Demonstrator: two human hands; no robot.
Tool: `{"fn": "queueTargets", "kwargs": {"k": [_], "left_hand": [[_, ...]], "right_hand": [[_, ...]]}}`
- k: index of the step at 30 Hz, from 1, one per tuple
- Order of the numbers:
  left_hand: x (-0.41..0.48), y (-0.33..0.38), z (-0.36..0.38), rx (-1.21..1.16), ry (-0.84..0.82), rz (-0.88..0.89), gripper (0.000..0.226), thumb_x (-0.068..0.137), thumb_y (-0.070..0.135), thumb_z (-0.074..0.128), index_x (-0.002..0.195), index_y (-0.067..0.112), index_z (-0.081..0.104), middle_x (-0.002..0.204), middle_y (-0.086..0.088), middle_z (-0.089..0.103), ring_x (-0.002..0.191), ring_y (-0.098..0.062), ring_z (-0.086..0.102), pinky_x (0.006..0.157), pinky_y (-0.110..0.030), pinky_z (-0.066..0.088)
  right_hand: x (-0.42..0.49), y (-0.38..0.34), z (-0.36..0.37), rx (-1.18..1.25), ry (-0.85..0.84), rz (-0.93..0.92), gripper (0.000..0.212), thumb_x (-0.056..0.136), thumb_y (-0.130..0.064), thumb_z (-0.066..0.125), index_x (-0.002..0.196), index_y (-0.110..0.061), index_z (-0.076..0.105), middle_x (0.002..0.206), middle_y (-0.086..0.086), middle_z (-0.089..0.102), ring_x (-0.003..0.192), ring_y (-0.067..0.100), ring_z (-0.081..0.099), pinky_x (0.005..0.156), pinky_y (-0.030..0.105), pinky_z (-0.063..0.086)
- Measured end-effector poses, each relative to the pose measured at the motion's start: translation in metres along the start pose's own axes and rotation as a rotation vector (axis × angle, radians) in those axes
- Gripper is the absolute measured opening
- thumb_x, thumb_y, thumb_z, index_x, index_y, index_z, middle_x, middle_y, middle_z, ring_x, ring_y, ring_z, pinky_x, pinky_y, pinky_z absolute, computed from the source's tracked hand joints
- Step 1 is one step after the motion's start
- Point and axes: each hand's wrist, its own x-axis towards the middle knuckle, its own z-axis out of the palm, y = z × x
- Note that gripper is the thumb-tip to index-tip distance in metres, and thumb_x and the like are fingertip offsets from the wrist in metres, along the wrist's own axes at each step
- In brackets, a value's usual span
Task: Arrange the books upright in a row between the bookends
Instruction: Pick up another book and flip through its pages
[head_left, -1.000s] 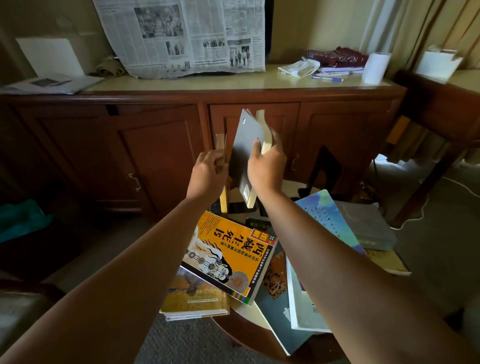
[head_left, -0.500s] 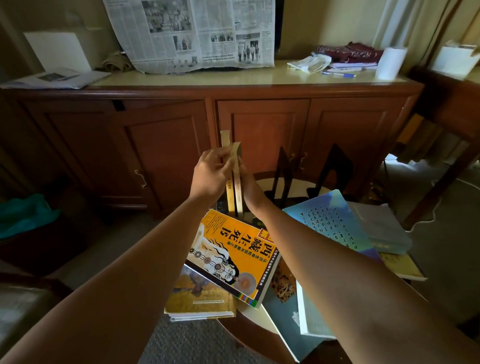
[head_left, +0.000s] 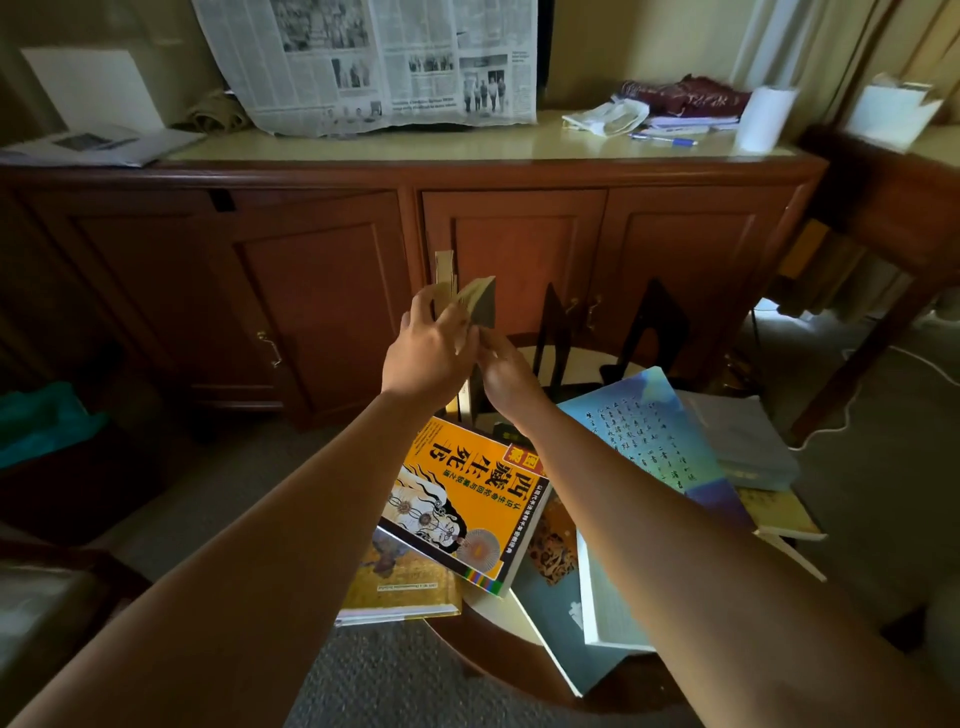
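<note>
Books (head_left: 457, 509) flat before black bookends (head_left: 652, 322)

L grip (head_left: 431, 356) holds upright books (head_left: 482, 307), R grip (head_left: 506, 376) touching them lower down; 2 black bookends (head_left: 553, 332) just to R.

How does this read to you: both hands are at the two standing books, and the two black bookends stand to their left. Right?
Not quite. The head view shows the black bookends standing to the right of the standing books, not to their left. The rest holds: the left hand and the right hand are both at those books.
</note>
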Motion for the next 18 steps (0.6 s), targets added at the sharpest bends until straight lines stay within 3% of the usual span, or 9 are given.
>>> {"fn": "queueTargets", "kwargs": {"k": [2, 4, 7, 10, 12, 13, 15, 16, 18], "left_hand": [[-0.001, 0.005, -0.004, 0.061, -0.064, -0.011, 0.032, 0.099, 0.034, 0.063, 0.126, 0.015, 0.063, 0.15, -0.014, 0.042, 0.126, -0.042, 0.053, 0.076, -0.051, 0.062], [-0.002, 0.01, -0.007, 0.109, -0.116, -0.06, 0.036, 0.1, 0.031, 0.062, 0.132, 0.015, 0.058, 0.15, -0.016, 0.039, 0.129, -0.042, 0.049, 0.083, -0.052, 0.06], [-0.001, 0.02, -0.008, 0.182, -0.157, -0.127, 0.04, 0.102, 0.03, 0.056, 0.138, 0.016, 0.052, 0.153, -0.018, 0.035, 0.135, -0.041, 0.043, 0.099, -0.057, 0.052], [-0.003, 0.034, -0.006, 0.352, -0.173, -0.17, 0.051, 0.103, 0.034, 0.049, 0.152, 0.021, 0.039, 0.167, -0.021, 0.017, 0.154, -0.046, 0.017, 0.117, -0.072, 0.02], [-0.007, 0.044, -0.003, 0.524, -0.123, -0.084, 0.057, 0.101, 0.034, 0.047, 0.156, 0.021, 0.036, 0.17, -0.022, 0.01, 0.158, -0.047, 0.0, 0.116, -0.076, -0.005], [-0.01, 0.05, -0.001, 0.57, -0.098, -0.009, 0.058, 0.099, 0.032, 0.047, 0.156, 0.02, 0.039, 0.17, -0.023, 0.012, 0.158, -0.047, -0.001, 0.115, -0.075, -0.01], [-0.018, 0.066, 0.004, 0.502, -0.051, 0.125, 0.057, 0.093, 0.023, 0.051, 0.15, 0.016, 0.049, 0.164, -0.025, 0.028, 0.155, -0.048, 0.015, 0.119, -0.071, -0.005], [-0.022, 0.074, 0.009, 0.392, -0.028, 0.172, 0.054, 0.089, 0.019, 0.054, 0.142, 0.012, 0.056, 0.155, -0.025, 0.042, 0.148, -0.049, 0.031, 0.121, -0.068, 0.008], [-0.036, 0.093, 0.019, 0.111, -0.02, 0.161, 0.041, 0.087, 0.012, 0.057, 0.126, 0.004, 0.066, 0.127, -0.023, 0.063, 0.119, -0.048, 0.059, 0.104, -0.056, 0.041]], "right_hand": [[-0.012, 0.0, -0.007, -0.102, 0.04, 0.065, 0.036, 0.109, -0.028, 0.043, 0.143, -0.025, 0.054, 0.136, -0.004, 0.061, 0.124, 0.021, 0.059, 0.099, 0.038, 0.048], [-0.025, 0.0, -0.015, -0.138, 0.014, 0.085, 0.044, 0.107, -0.02, 0.048, 0.151, -0.022, 0.047, 0.154, -0.003, 0.049, 0.141, 0.02, 0.047, 0.108, 0.034, 0.041], [-0.047, -0.004, -0.032, -0.255, 0.036, 0.056, 0.046, 0.106, -0.018, 0.051, 0.151, -0.02, 0.046, 0.156, 0.002, 0.048, 0.143, 0.021, 0.046, 0.105, 0.031, 0.046], [-0.078, -0.011, -0.052, -0.373, 0.099, -0.006, 0.043, 0.105, -0.019, 0.053, 0.147, -0.013, 0.05, 0.147, 0.007, 0.056, 0.134, 0.023, 0.053, 0.093, 0.022, 0.039], [-0.099, -0.008, -0.063, -0.481, 0.159, -0.045, 0.046, 0.102, -0.021, 0.058, 0.146, -0.013, 0.051, 0.145, 0.008, 0.056, 0.135, 0.025, 0.051, 0.101, 0.025, 0.038], [-0.108, -0.005, -0.066, -0.584, 0.193, -0.048, 0.047, 0.1, -0.024, 0.061, 0.145, -0.013, 0.052, 0.144, 0.008, 0.056, 0.136, 0.026, 0.049, 0.107, 0.032, 0.038], [-0.122, 0.006, -0.073, -0.861, 0.284, 0.001, 0.051, 0.095, -0.034, 0.064, 0.142, -0.017, 0.052, 0.144, 0.008, 0.054, 0.142, 0.031, 0.042, 0.118, 0.055, 0.029], [-0.13, 0.008, -0.078, -0.964, 0.325, 0.071, 0.054, 0.094, -0.039, 0.064, 0.142, -0.018, 0.051, 0.147, 0.008, 0.051, 0.146, 0.034, 0.035, 0.117, 0.061, 0.023], [-0.142, 0.011, -0.093, -1.018, 0.391, 0.232, 0.059, 0.093, -0.047, 0.061, 0.143, -0.02, 0.046, 0.15, 0.012, 0.046, 0.146, 0.036, 0.029, 0.115, 0.063, 0.02]]}}
